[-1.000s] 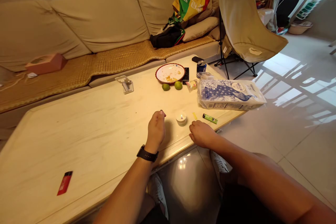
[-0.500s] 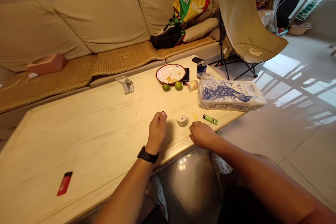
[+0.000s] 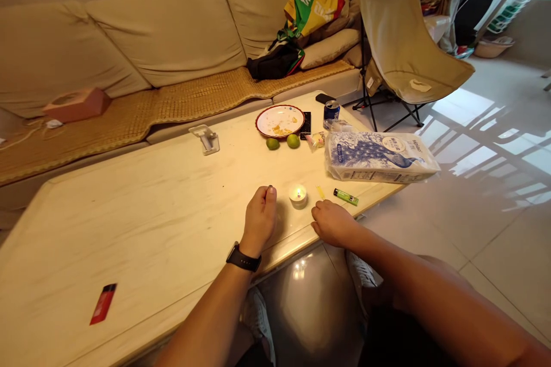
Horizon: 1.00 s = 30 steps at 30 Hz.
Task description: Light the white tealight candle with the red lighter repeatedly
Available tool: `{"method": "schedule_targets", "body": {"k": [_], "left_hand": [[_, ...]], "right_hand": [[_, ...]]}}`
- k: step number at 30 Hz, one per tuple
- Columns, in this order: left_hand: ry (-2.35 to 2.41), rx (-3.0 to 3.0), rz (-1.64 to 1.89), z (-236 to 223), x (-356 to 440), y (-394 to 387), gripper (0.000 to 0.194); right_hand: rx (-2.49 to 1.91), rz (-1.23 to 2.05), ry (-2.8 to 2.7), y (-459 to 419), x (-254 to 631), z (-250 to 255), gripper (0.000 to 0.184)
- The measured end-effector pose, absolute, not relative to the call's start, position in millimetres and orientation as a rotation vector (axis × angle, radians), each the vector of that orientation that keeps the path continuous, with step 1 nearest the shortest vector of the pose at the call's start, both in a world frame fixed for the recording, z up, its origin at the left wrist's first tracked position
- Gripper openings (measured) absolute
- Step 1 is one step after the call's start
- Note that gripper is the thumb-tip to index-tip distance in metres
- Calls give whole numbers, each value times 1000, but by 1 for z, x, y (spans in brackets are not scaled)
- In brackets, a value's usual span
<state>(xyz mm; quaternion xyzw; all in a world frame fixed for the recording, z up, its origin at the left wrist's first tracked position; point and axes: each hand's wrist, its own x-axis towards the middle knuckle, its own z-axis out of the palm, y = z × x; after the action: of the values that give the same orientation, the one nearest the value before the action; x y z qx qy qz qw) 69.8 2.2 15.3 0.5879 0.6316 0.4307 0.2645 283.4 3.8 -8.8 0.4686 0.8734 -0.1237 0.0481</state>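
Observation:
A small round tealight candle [image 3: 298, 196] stands on the table between my hands, its wick aglow with a bright flame. My left hand [image 3: 260, 212] is closed in a fist just left of the candle, thumb on top. A tiny dark tip shows by the thumb; the rest of what the fist holds is hidden. My right hand [image 3: 331, 222] rests with curled fingers at the near table edge, right of the candle; nothing shows in it. Just beyond its fingers lies a thin yellow strip [image 3: 320, 192]. A green lighter [image 3: 345, 196] lies farther right.
On the table [image 3: 142, 223] lie a red lighter [image 3: 103, 304], a white holder-like object [image 3: 206, 140], two green limes [image 3: 283, 142], a red-rimmed plate [image 3: 275, 121] with scraps, a blue can [image 3: 331, 110] and a large peacock-printed package [image 3: 379, 156]. A folding chair [image 3: 400, 46] stands beyond.
The candle's wick showed no bright flame before and now glows. My left hand has shifted very slightly to the right; my right hand has hardly moved.

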Motion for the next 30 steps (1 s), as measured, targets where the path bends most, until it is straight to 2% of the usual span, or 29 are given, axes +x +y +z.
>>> {"method": "schedule_targets", "body": {"k": [14, 24, 30], "left_hand": [[1710, 1668, 1101, 11, 67, 5, 39], [1809, 2204, 828, 12, 77, 7, 31], [1810, 2189, 837, 14, 78, 6, 31]], "right_hand": [[1384, -399, 2634, 6, 281, -7, 28], [1385, -377, 2633, 5, 281, -8, 29], [1409, -388, 2648, 2, 281, -5, 28]]}}
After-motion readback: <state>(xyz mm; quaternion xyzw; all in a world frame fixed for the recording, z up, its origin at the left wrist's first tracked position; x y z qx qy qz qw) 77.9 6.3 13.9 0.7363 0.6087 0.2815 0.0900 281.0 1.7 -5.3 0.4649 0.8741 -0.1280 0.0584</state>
